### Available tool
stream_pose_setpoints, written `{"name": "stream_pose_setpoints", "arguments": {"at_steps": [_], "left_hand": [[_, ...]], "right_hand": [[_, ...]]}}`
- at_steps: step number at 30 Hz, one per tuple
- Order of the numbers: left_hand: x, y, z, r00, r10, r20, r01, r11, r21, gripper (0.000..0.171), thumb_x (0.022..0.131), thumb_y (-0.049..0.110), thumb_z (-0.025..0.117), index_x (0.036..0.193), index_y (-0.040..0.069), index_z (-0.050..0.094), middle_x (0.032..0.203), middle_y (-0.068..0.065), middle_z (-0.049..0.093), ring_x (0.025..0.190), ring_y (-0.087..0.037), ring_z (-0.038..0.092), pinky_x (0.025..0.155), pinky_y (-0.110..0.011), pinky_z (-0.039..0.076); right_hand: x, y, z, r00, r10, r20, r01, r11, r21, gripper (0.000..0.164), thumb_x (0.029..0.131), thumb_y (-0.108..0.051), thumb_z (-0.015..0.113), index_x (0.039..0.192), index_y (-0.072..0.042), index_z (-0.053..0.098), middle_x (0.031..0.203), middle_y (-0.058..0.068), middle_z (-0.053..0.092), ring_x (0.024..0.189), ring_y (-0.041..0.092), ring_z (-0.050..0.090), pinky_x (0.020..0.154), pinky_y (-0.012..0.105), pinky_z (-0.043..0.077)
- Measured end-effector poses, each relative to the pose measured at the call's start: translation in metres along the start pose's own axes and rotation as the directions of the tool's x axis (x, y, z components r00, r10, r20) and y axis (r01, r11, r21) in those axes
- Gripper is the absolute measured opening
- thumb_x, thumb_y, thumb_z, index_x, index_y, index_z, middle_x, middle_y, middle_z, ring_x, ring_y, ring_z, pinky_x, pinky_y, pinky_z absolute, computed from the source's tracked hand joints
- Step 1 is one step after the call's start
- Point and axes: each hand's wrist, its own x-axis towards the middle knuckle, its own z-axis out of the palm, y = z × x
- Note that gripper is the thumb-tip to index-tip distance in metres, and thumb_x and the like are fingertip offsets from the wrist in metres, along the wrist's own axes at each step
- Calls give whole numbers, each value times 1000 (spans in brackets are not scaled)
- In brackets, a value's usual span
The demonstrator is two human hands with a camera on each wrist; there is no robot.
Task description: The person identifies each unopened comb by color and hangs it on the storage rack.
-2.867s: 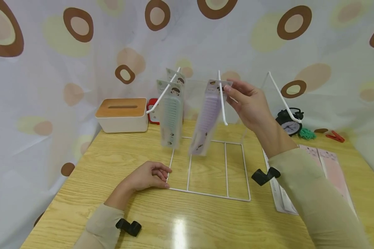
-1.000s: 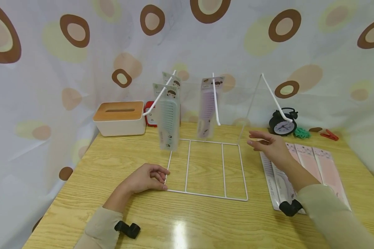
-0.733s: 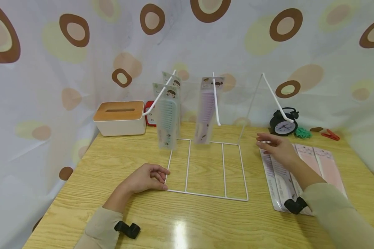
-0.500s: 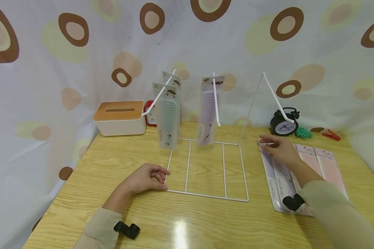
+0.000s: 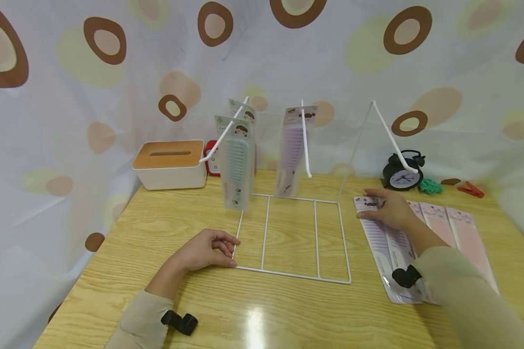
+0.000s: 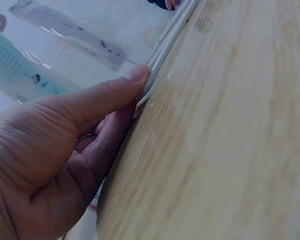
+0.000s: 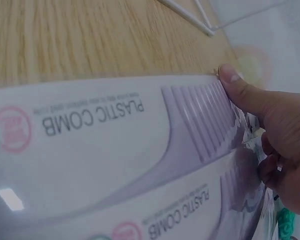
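My left hand [image 5: 205,249] pinches the near left corner of the white wire rack [image 5: 306,145], thumb along the wire in the left wrist view. My right hand [image 5: 390,211] grips the header end of a packaged purple comb [image 5: 375,237], the leftmost in a row on the table. The right wrist view shows the thumb at that packet's edge, other fingers curled behind. Another packaged purple comb [image 7: 185,215] lies beside it. Two packaged green combs [image 5: 237,162] hang on the rack's left hook and a packaged purple comb [image 5: 292,150] on its middle hook. The right hook bears nothing.
Pink packets [image 5: 467,237] lie right of the purple ones, partly under the right forearm. Behind stand a tissue box [image 5: 170,169], a red clock [image 5: 212,165] and a black alarm clock [image 5: 402,177]. A green bundle [image 5: 430,186] and red clip [image 5: 470,189] lie at the far right.
The right hand has left the purple comb on the middle hook and come down rightward onto the leftmost packet, whose header end has shifted left. The left hand stays at the rack's corner.
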Motion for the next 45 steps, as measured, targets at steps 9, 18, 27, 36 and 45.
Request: {"name": "stream_pose_setpoints", "arguments": {"at_steps": [9, 18, 27, 36, 45], "left_hand": [[1, 0, 1, 1000, 10, 2, -10, 1000, 11, 51, 79, 11, 85, 123, -3, 65, 96, -12, 67, 84, -18, 66, 77, -23, 54], [1, -1, 0, 1000, 5, -2, -5, 1000, 7, 50, 79, 11, 85, 123, -3, 65, 96, -12, 66, 84, -17, 65, 76, -23, 54], [3, -2, 0, 1000, 1, -6, -1, 1000, 11, 50, 79, 12, 85, 123, -1, 66, 96, -9, 67, 84, -15, 66, 76, -24, 55], [4, -2, 2, 1000, 12, 2, -12, 1000, 13, 50, 78, 12, 86, 123, 0, 66, 95, -8, 66, 84, -16, 66, 76, -24, 55], [3, -1, 2, 1000, -12, -5, 12, 1000, 4, 50, 78, 13, 86, 122, 1, 66, 96, -7, 66, 86, -17, 66, 77, -24, 55]], "right_hand": [[2, -2, 2, 987, 66, -145, -33, 975, 222, 58, 93, -33, 72, 144, -13, 54, 125, 13, 60, 105, 24, 46, 84, 33, 38], [-10, -16, -27, 961, 218, -170, 37, 509, 860, 46, 86, -15, 79, 130, -22, 65, 100, -18, 70, 91, -4, 63, 71, 10, 52], [-40, -54, -59, 957, 66, -282, 282, 12, 959, 34, 89, 17, 61, 114, -4, 70, 98, 6, 75, 85, 14, 73, 71, 23, 59], [-94, -88, -69, 915, -134, -379, 395, 117, 911, 35, 91, 23, 51, 115, 5, 69, 95, 10, 73, 85, 16, 72, 80, 22, 58], [-126, -116, -57, 818, -335, -467, 486, -29, 873, 39, 89, 30, 43, 114, 12, 67, 96, 17, 73, 91, 22, 72, 83, 25, 58]]}}
